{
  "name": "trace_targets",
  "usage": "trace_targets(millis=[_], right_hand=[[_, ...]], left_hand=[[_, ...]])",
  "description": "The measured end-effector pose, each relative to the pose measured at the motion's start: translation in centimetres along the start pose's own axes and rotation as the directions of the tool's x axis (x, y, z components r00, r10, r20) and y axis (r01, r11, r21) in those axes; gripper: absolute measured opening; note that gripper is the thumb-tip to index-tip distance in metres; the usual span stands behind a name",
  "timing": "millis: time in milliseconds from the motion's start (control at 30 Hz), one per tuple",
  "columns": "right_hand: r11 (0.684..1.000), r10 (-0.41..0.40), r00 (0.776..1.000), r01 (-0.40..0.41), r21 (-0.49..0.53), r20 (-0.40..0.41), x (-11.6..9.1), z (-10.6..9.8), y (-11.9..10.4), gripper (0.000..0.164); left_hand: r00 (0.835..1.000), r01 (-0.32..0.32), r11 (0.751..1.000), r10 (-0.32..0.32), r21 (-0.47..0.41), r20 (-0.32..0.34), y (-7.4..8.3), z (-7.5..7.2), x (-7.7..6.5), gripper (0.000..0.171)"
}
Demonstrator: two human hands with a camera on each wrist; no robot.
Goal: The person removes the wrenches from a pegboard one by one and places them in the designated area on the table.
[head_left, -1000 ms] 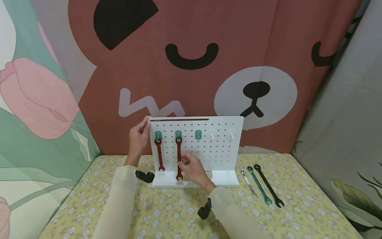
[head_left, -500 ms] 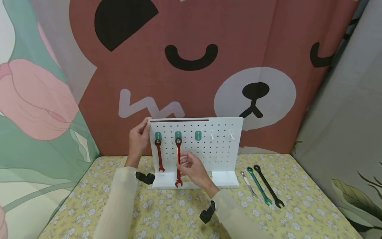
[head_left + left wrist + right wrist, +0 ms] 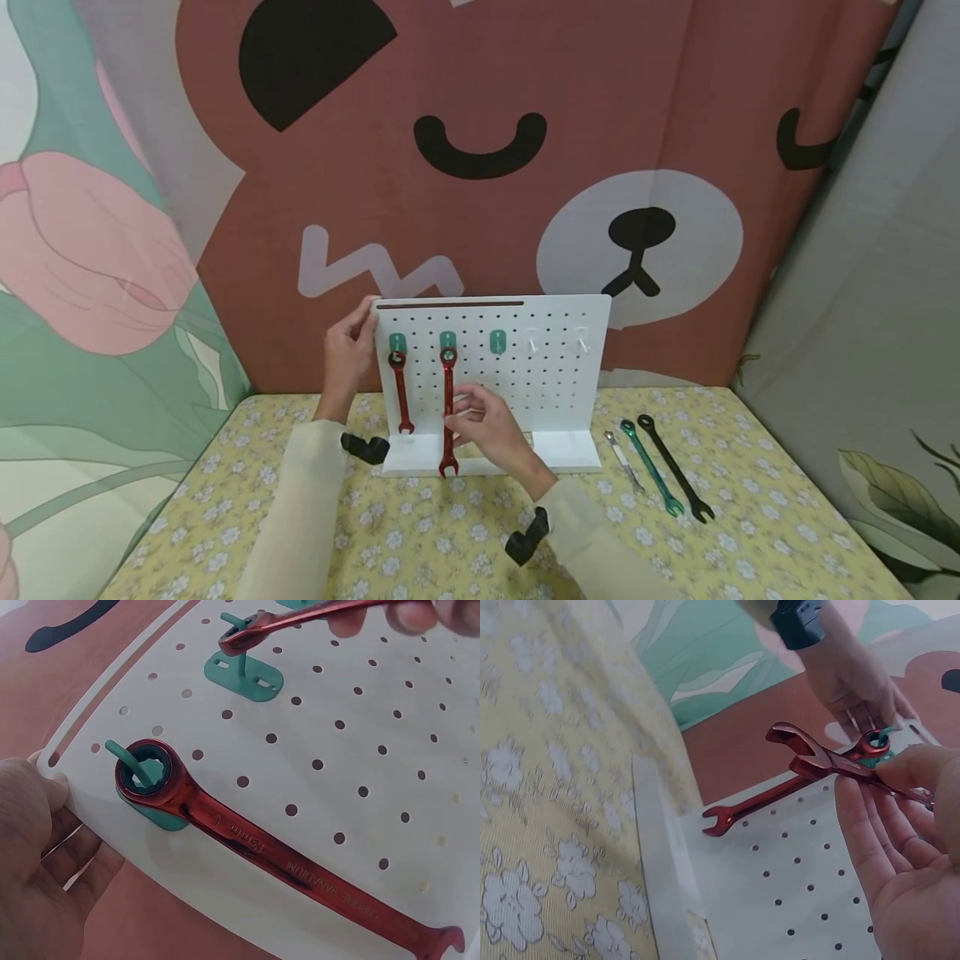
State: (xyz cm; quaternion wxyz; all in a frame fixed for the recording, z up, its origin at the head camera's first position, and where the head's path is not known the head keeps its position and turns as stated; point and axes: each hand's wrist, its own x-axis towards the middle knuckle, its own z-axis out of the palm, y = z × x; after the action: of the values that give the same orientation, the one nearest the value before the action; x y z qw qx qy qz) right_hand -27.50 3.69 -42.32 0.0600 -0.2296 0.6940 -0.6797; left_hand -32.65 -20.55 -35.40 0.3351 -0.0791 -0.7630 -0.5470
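A white pegboard [image 3: 555, 375] stands upright on its base. My left hand [image 3: 349, 350] grips its upper left edge, with the thumb on the front and fingers behind in the left wrist view. One red combination wrench [image 3: 262, 840] hangs by its ring end from the leftmost green hook [image 3: 124, 757]. On the second green hook [image 3: 241, 667], the ring of another red combination wrench [image 3: 448, 408] is around the peg. My right hand [image 3: 487, 429] pinches this wrench's shaft between thumb and fingers. Its open jaw end tilts out from the board in the right wrist view.
Farther right on the board are a third green hook [image 3: 498, 342] and two clear hooks, one of them a clear hook [image 3: 582, 343]. A small silver wrench [image 3: 624, 461], a green wrench [image 3: 652, 467] and a black wrench [image 3: 675, 467] lie on the flowered tablecloth [image 3: 420, 542].
The lower end of the wrench in my right hand has swung outward from the board, toward me. My right hand has drawn back slightly with it. The left hand stays on the board's edge.
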Motion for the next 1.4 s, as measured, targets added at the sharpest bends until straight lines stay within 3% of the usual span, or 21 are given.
trace_targets(millis=[400,833,1067,1400], right_hand=[[0.998,0.005,1.0,-0.006,0.055,0.022,-0.8,0.4,-1.3,0.045],[0.999,-0.018,1.0,0.017,0.035,0.023,-1.7,0.2,-3.2,0.044],[1.0,0.013,1.0,-0.012,-0.016,0.025,-3.6,-1.5,-3.0,0.043],[0.992,0.011,0.999,-0.015,-0.127,-0.039,-7.4,-6.1,-2.3,0.037]], left_hand=[[1.0,0.006,1.0,-0.006,0.019,-0.003,0.2,0.0,-0.1,0.038],[1.0,-0.003,1.0,0.003,0.006,0.008,0.2,-0.1,-0.1,0.039],[1.0,-0.009,1.0,0.009,0.0,0.014,0.2,-0.3,-0.3,0.038],[1.0,0.0,0.999,-0.001,0.043,0.021,0.0,-0.7,0.0,0.039]])
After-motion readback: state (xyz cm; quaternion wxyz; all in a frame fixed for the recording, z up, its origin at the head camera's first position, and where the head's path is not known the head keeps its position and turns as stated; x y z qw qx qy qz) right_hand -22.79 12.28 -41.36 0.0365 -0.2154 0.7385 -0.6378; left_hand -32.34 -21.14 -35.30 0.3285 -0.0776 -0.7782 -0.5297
